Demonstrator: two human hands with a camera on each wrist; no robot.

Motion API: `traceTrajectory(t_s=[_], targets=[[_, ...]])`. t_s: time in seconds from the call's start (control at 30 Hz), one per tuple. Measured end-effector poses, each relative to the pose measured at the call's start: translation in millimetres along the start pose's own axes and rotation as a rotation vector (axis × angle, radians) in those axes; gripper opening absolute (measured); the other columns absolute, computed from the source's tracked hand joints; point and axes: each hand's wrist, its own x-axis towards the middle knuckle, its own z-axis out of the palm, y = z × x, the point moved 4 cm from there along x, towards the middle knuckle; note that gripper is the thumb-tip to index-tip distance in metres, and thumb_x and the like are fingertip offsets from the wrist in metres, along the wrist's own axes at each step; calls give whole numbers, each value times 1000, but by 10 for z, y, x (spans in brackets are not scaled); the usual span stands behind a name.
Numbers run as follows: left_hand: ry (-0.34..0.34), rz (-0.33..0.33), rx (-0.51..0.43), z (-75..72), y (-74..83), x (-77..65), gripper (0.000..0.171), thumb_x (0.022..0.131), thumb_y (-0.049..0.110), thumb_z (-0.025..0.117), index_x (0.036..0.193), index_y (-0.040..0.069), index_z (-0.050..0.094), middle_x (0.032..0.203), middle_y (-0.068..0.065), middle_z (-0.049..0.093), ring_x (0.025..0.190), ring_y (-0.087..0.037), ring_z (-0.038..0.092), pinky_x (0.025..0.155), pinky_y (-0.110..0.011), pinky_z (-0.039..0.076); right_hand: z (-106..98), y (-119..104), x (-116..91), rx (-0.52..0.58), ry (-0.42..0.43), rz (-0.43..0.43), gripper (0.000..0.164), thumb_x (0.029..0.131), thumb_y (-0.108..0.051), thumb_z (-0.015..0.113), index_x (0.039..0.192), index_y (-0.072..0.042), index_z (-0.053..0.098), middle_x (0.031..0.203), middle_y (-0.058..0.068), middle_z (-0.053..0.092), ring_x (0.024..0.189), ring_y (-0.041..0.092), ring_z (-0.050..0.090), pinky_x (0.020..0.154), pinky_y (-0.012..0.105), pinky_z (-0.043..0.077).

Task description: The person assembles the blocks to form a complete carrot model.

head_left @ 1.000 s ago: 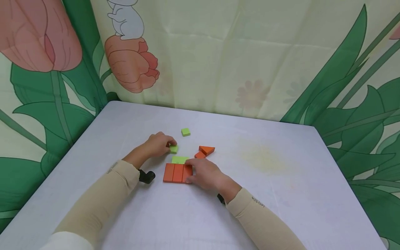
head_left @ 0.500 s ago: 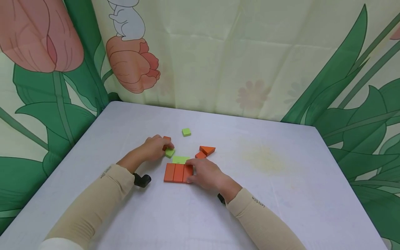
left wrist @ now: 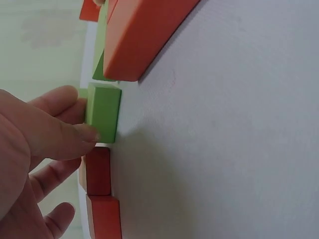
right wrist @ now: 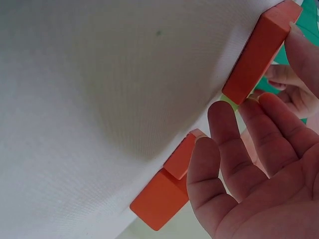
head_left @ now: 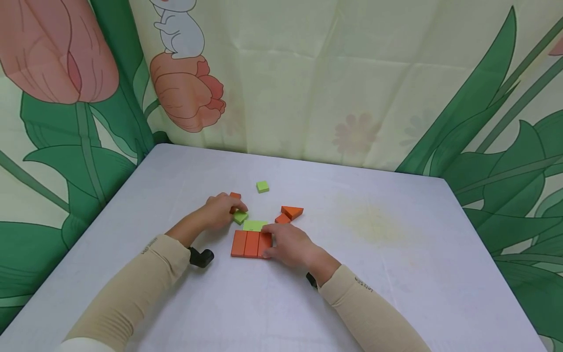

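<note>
My left hand (head_left: pixel 220 211) pinches a small green block (head_left: pixel 240 217) between thumb and fingers, low over the table; the left wrist view shows the thumb on the near side of the green block (left wrist: pixel 103 113). Three orange rectangular blocks (head_left: pixel 251 243) lie side by side in a row. At the row's right end, my right hand (head_left: pixel 291 244) holds the last block, thumb at its near end and a fingertip at its far end. A light green piece (head_left: pixel 254 225) sits against the row's far edge. In the right wrist view the other fingers (right wrist: pixel 227 144) extend free.
An orange triangular block (head_left: pixel 292 211) and a smaller orange block (head_left: pixel 282 219) lie beyond the right hand. A green square block (head_left: pixel 262 186) lies farther back. Another orange block (head_left: pixel 235 195) is partly hidden behind the left hand. A white cloth (head_left: pixel 396 293) covers the table.
The left hand has shifted left and slightly nearer with the green block, turning it, then slightly back to the right. An orange block behind that hand has come into view. The right hand stays put.
</note>
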Motion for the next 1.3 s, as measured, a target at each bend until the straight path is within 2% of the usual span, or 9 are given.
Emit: traceTrajectory(t_s=[0.33,0.53,0.6,0.7,0.83,1.0,1.1,1.3], targets=[[-4,-3,-1,2,29,25,36,93,-4,59,118,17,74,109,-1,68,107,-27,53,90,-48,40,-1,6,-5,-1,6,-10,56,88,-28,79,138,-12,59,126,1,63,111,19,57,96,38,47],[-14,1,2,13,22,10,38,91,0,64,124,18,72,95,-1,64,99,-24,51,85,-45,39,1,7,-2,-8,5,-12,56,88,-28,79,138,-12,59,127,1,63,113,19,57,97,38,47],[-14,6,-2,16,16,-6,38,91,6,68,127,19,70,96,0,62,98,-24,50,84,-45,38,2,7,-1,-10,4,-15,56,88,-28,79,138,-12,59,128,2,63,113,20,57,97,39,47],[-3,15,-26,14,19,-58,40,89,13,73,129,18,69,103,0,64,101,-23,51,86,-47,38,2,8,-2,-10,3,-14,56,89,-28,78,138,-12,59,128,2,63,113,20,57,97,39,47],[24,-9,-61,21,39,-172,44,85,24,79,127,17,69,108,-1,65,108,-25,51,91,-51,36,5,11,-3,-9,-2,-10,56,89,-28,78,139,-12,58,128,2,63,115,21,57,97,39,47],[52,-38,-14,70,88,-324,53,80,39,83,127,17,69,114,-3,66,117,-30,49,94,-53,35,9,15,5,-9,-7,-5,57,89,-28,78,140,-13,57,130,2,62,117,21,56,99,40,46],[59,-31,13,106,123,-394,55,79,39,84,127,16,69,120,-4,65,122,-33,47,95,-55,34,7,21,10,2,-6,-5,58,89,-28,78,140,-12,57,130,2,61,118,21,55,100,40,46],[87,-24,19,156,141,-461,54,79,34,86,127,16,68,122,-2,65,127,-33,44,95,-55,33,-12,37,28,15,-5,-32,59,88,-27,79,139,-9,57,132,3,60,120,22,54,101,41,45]])
